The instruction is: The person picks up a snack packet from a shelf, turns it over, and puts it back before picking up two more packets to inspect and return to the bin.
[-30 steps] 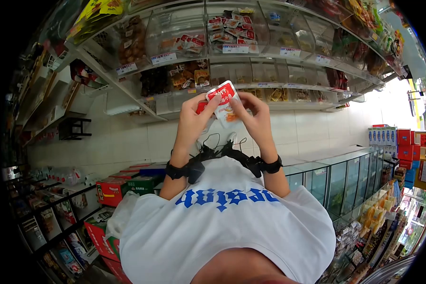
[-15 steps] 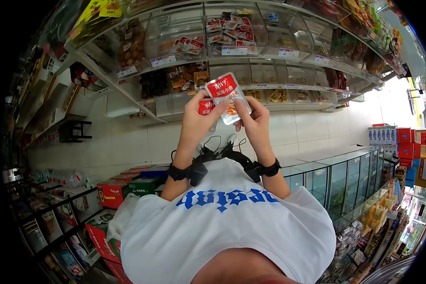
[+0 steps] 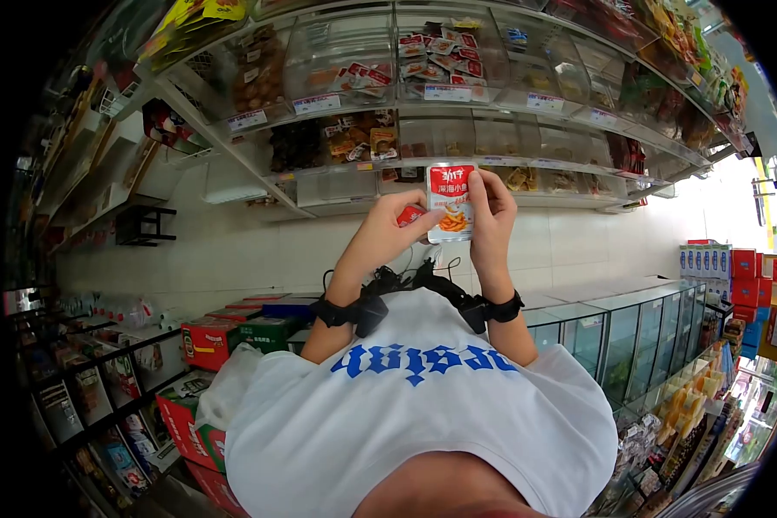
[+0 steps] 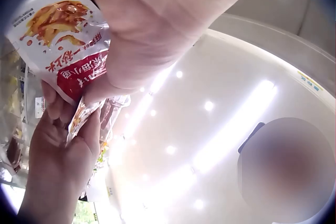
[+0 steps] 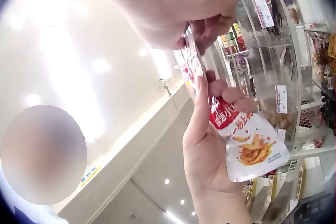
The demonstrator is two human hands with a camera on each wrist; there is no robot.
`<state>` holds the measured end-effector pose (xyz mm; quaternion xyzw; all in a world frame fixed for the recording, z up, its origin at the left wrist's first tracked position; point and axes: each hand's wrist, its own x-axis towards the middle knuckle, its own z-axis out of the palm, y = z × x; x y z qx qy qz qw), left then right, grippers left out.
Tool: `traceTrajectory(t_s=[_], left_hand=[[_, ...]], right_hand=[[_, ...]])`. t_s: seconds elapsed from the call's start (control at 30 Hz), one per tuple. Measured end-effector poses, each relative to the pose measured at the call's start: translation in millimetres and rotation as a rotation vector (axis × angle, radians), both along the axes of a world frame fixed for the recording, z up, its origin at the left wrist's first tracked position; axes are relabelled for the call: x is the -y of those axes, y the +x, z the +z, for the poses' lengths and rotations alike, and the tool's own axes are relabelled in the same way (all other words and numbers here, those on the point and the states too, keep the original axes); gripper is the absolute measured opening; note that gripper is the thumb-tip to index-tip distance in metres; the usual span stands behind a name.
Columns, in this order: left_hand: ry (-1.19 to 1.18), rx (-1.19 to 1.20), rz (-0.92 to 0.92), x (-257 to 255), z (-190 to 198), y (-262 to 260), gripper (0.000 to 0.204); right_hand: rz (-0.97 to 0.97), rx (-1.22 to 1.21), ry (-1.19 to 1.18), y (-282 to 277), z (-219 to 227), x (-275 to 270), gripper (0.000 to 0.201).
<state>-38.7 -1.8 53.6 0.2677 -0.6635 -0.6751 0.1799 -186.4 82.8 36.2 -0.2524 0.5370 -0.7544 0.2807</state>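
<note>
A red-and-white snack packet (image 3: 451,179) stands nearly upright between both hands. My right hand (image 3: 492,220) pinches its right side, and my left thumb presses its lower left. A second packet (image 3: 410,217) is held in my left hand (image 3: 387,237), partly hidden by its fingers. The left wrist view shows that packet (image 4: 63,27) close up beside my left hand (image 4: 149,24), with my right hand (image 4: 58,158) beyond. In the right wrist view, the shared packet (image 5: 193,58) is nearly edge-on below my right hand (image 5: 184,6); the other packet (image 5: 254,150) hangs from my left hand (image 5: 207,153).
Shelves with clear bins (image 3: 440,65) of small packets lie beyond the hands. A black stool (image 3: 145,226) is at the left, red and green boxes (image 3: 211,344) at lower left. Glass cases (image 3: 622,345) stand at the right, with stacked cartons (image 3: 745,264) behind.
The shared packet has turned from a tilt to nearly upright. Both hands have moved right in the head view, and my right fingers have shifted up along the packet's right side.
</note>
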Motion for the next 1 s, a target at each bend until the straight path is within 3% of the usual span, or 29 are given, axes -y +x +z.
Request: traceTrajectory(t_s=[0.13, 0.2, 0.3, 0.5, 0.6, 0.7, 0.8, 0.93, 1.0], left_hand=[[0.013, 0.056, -0.115, 6.1, -3.1, 6.8, 0.021], [0.142, 0.015, -0.155, 2.7, -6.6, 5.4, 0.021], [0.151, 0.021, -0.166, 6.9, 0.0, 4.2, 0.026], [0.242, -0.019, 0.176, 27.4, -9.2, 2.0, 0.023], [0.209, -0.047, 0.153, 34.6, -15.4, 1.7, 0.022], [0.302, -0.154, 0.246, 43.0, -28.9, -2.4, 0.021], [0.195, -0.153, 0.357, 66.6, -42.2, -7.5, 0.018], [0.116, -0.211, 0.431, 113.8, -65.6, -22.7, 0.018], [0.053, -0.179, 0.451, 144.5, -67.2, -30.3, 0.020]], right_hand=[[0.171, -0.113, 0.094, -12.6, -5.8, -1.7, 0.025], [0.085, -0.096, 0.086, -9.5, -9.0, -0.3, 0.027], [0.066, -0.009, 0.079, -10.6, -14.3, 6.9, 0.025], [0.374, -0.041, 0.176, -6.2, -11.4, 18.1, 0.022], [0.405, -0.046, 0.221, -12.9, -18.2, 26.8, 0.022], [0.439, 0.018, 0.264, -17.0, -12.8, 40.7, 0.025], [0.390, 0.005, 0.189, -12.7, -35.6, 72.6, 0.032], [0.204, -0.266, 0.062, -8.8, -45.4, 127.9, 0.041], [0.172, -0.520, 0.074, -18.0, -52.9, 160.4, 0.030]])
